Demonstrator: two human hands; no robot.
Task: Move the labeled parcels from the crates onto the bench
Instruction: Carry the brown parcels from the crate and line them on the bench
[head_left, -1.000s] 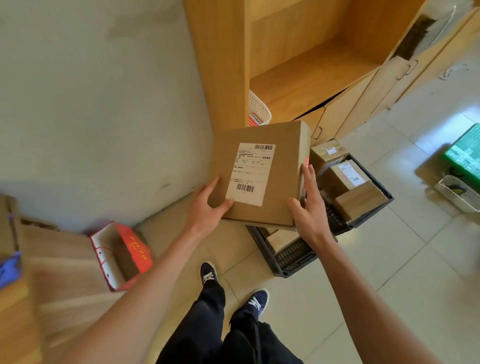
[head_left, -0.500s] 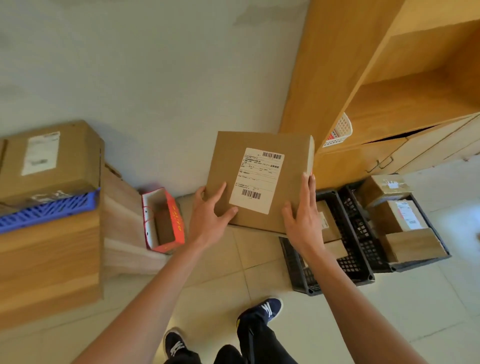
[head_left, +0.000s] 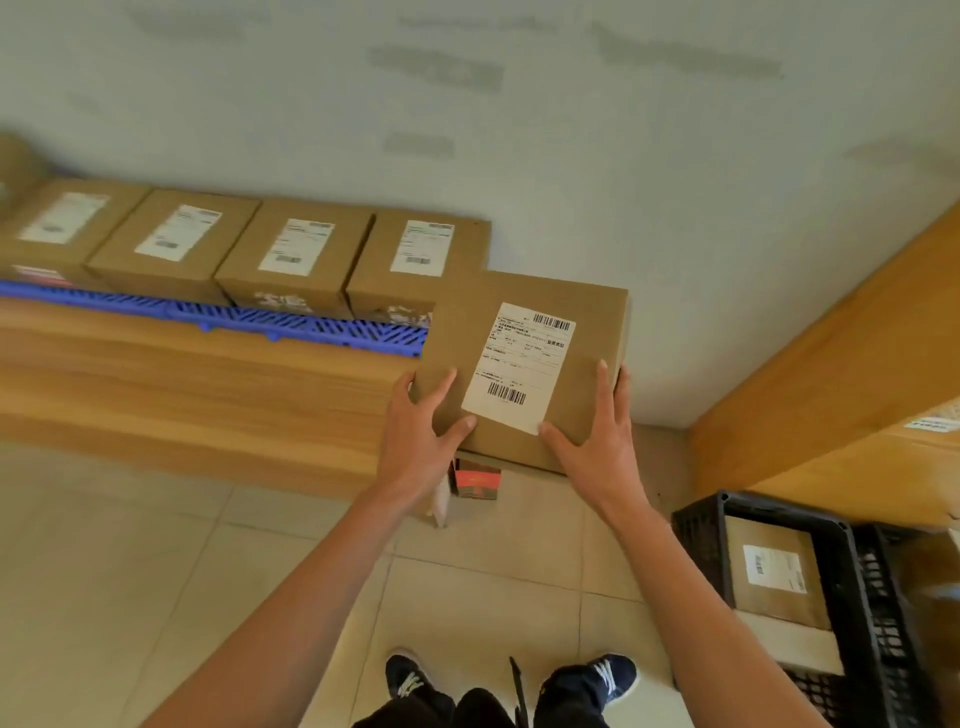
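Note:
I hold a brown cardboard parcel (head_left: 524, 332) with a white barcode label between both hands, in the air by the right end of the wooden bench (head_left: 197, 384). My left hand (head_left: 418, 436) grips its near left corner, thumb on top. My right hand (head_left: 597, 441) grips its near right edge, thumb on top. Several labeled parcels (head_left: 296, 254) stand in a row on a blue mat (head_left: 234, 318) along the bench's back. A black crate (head_left: 852, 608) at lower right contains another labeled parcel (head_left: 774, 571).
A pale wall runs behind the bench. A wooden cabinet (head_left: 841, 374) rises at the right above the crate. A red box (head_left: 475, 480) sits on the tiled floor under the held parcel. My shoes (head_left: 592, 675) are at the bottom.
The view has swung left from the cabinet and crates to the bench. The parcel, still held in both hands, now hangs beside the bench's right end and the row of parcels.

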